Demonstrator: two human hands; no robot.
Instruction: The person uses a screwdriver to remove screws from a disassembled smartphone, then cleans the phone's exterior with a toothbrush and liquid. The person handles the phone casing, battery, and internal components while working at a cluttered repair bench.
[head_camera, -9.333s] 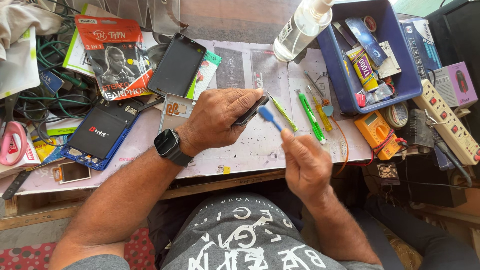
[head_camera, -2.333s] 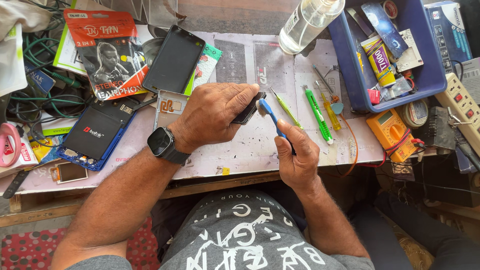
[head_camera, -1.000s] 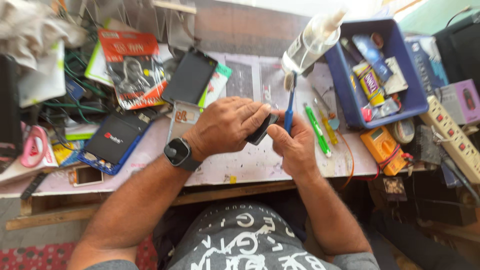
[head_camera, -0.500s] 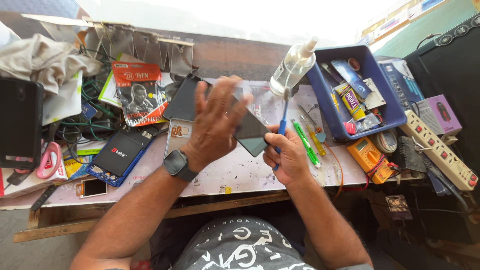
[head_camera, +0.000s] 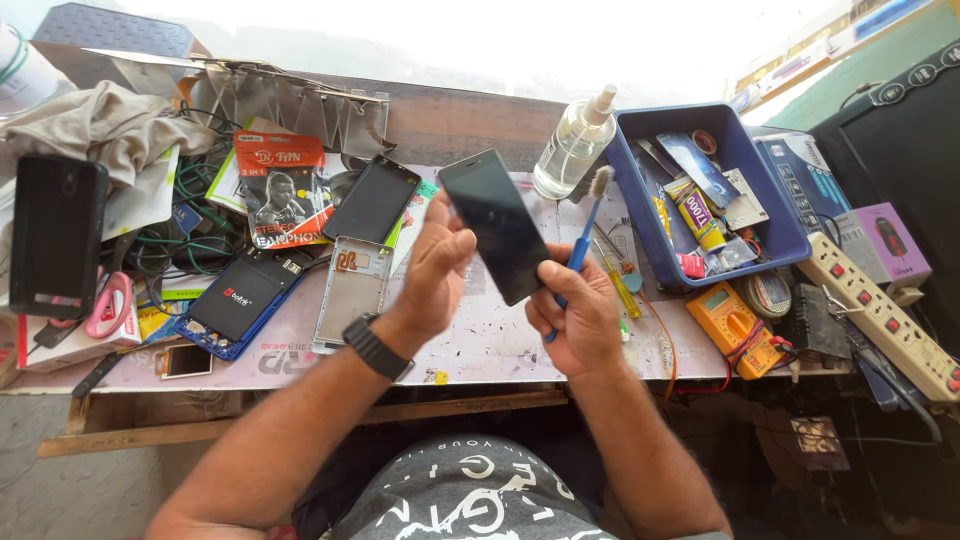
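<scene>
Left grip (head_camera: 437, 275) clamps the phone screen (head_camera: 497, 224) upright; right grip (head_camera: 577, 310) clamps the brush (head_camera: 580, 245), bristles up.

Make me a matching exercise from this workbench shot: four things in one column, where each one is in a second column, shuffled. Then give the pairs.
Things
1. dark phone screen
2. blue brush
3. spray bottle
4. yellow multimeter

Places
A. standing just left of the blue tray
B. held in the right hand
C. lying on the bench below the blue tray
D. raised at the left hand, above the bench

Pairs: 1-D, 2-B, 3-A, 4-C
</scene>
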